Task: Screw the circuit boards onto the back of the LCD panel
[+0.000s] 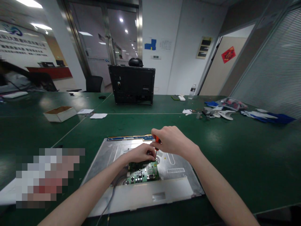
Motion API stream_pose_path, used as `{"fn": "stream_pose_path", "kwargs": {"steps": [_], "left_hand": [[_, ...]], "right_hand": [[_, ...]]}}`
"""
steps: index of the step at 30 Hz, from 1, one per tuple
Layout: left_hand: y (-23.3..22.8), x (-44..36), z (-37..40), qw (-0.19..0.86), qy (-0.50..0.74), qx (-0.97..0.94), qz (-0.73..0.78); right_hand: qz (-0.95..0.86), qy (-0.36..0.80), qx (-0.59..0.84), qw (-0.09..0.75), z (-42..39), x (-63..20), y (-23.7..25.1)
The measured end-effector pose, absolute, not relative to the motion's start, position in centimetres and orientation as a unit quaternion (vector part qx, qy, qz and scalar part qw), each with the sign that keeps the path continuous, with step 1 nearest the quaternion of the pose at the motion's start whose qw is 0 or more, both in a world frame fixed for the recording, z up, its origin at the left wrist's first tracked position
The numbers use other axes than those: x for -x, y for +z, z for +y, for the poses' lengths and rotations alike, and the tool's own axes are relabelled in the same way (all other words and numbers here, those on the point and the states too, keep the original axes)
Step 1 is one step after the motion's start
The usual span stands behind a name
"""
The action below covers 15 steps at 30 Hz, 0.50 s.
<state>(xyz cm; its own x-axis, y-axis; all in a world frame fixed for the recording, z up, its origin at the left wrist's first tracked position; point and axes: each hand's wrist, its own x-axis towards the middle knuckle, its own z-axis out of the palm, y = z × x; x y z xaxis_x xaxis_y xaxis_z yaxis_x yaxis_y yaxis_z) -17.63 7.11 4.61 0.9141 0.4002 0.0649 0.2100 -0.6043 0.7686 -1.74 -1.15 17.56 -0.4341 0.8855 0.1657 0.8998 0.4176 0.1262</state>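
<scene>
A metal-backed display panel (174, 188) lies flat on the green table in front of me. On it sits a green circuit board (143, 172), with a dark cable (112, 196) running off to the lower left. My right hand (172, 140) grips the red-and-black handle of a screwdriver (157, 141) from above. Its thin shaft points down at the board's upper right corner. Close beside the tip, my left hand (142, 153) has its fingers pinched together; what they hold, if anything, is hidden. A blue circuit strip (127, 137) runs along the panel's far edge.
Across the table (235, 169) stands a black monitor housing (133, 84). An open box (60, 113) and papers (98, 115) lie at left. Toward the right are a water bottle (192, 91), white gloves (226, 115) and plastic bags (231, 103). A person (16, 78) sits at far left.
</scene>
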Motion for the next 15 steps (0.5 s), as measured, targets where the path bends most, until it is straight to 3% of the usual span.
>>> {"fn": "stream_pose_path", "kwargs": {"steps": [15], "left_hand": [[4.31,17.77,7.52,0.389,0.112,-0.897,0.18]], "right_hand": [[-0.852,-0.072,0.517,0.049,-1.31,1.72,17.7]]}}
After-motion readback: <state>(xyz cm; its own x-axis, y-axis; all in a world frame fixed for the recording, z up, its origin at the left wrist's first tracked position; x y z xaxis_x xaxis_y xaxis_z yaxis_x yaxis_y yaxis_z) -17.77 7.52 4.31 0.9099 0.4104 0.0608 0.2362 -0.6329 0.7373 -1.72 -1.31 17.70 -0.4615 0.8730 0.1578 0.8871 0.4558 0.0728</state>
